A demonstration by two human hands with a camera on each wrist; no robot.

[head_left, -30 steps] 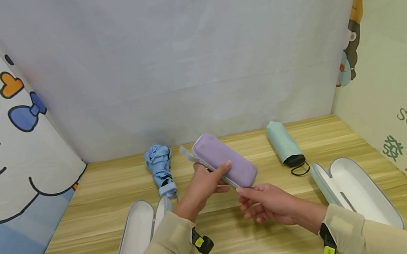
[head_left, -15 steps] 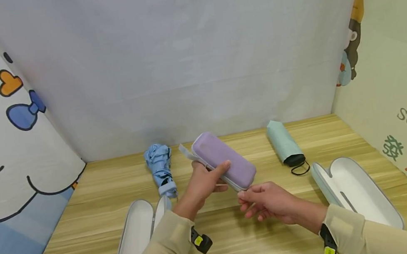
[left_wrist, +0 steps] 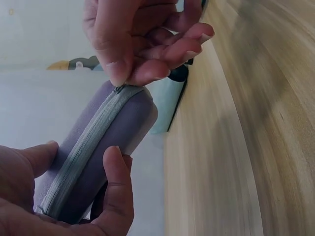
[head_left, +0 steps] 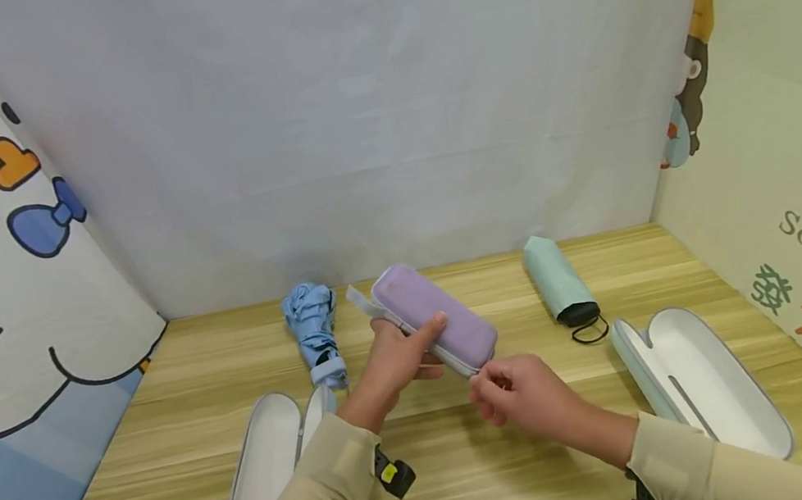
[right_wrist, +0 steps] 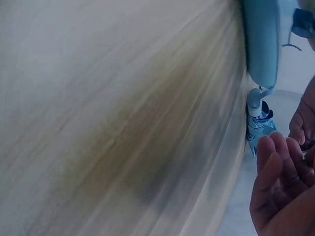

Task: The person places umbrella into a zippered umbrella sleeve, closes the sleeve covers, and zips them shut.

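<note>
A purple zip case (head_left: 441, 315) is held tilted over the wooden table, a pale strap (head_left: 362, 300) sticking out at its upper left end. My left hand (head_left: 397, 356) grips its side, thumb on top and fingers beneath. At the lower right end, my right hand (head_left: 528, 390) pinches the zipper pull (left_wrist: 118, 89) between thumb and index finger. In the left wrist view the grey zipper (left_wrist: 83, 145) runs shut along the case's side. The right wrist view catches only curled right fingers (right_wrist: 283, 167) at its edge; the case is out of sight there.
A folded blue umbrella (head_left: 315, 326) lies behind my left hand. Back right lies a mint umbrella (head_left: 561, 281) with a black wrist loop. Open hard cases with white insides flank my arms, a blue one (head_left: 265, 459) left and a mint one (head_left: 721, 387) right.
My right hand has turned over, its fingers curling in at the case's end. The case and my left hand have shifted slightly left in the head view.
</note>
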